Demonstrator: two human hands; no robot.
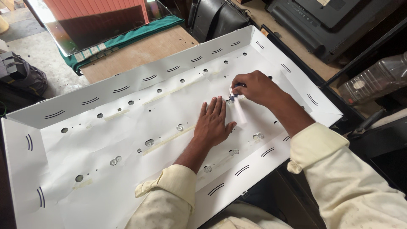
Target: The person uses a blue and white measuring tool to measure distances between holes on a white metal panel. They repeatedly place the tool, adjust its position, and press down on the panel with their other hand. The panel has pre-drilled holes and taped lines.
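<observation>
Left hand [214, 123] spread flat on white reflector sheet [127, 144] | right hand [254, 88] pinches small strip [240, 111] just at one o'clock from left fingertips | strip's long axis runs twelve-to-six, right hand nearer.

A wooden table [144, 53] is carrying a large white tray-shaped panel [127, 127], with a green cloth [127, 40] lying beside it under a glass screen [93, 21].

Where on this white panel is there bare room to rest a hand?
Free: the white sheet left of the left hand, between the lens rows, and the near-left corner. Crowded: around the right hand, which pinches a white strip beside the left hand's fingertips.
</observation>
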